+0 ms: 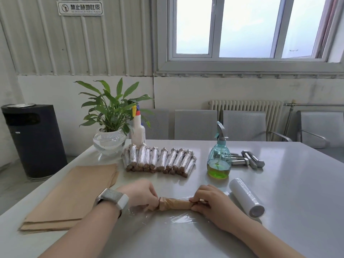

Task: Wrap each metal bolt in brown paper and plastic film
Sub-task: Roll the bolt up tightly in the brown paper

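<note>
A bolt wrapped in brown paper (175,203) lies crosswise on a sheet of clear plastic film (178,219) near the table's front. My left hand (141,195) pinches its left end and my right hand (208,201) grips its right end. A roll of plastic film (245,197) lies just right of my right hand. A stack of brown paper sheets (72,196) sits at the left. Several wrapped bolts (158,160) are lined up behind, and a few bare metal bolts (249,160) lie at the back right.
A spray bottle with green liquid (219,159) stands in front of the bare bolts. A potted plant in a glass bowl (109,140) and a white spray bottle (138,131) stand at the table's far edge. Chairs and a black bin (33,140) stand beyond the table (288,192).
</note>
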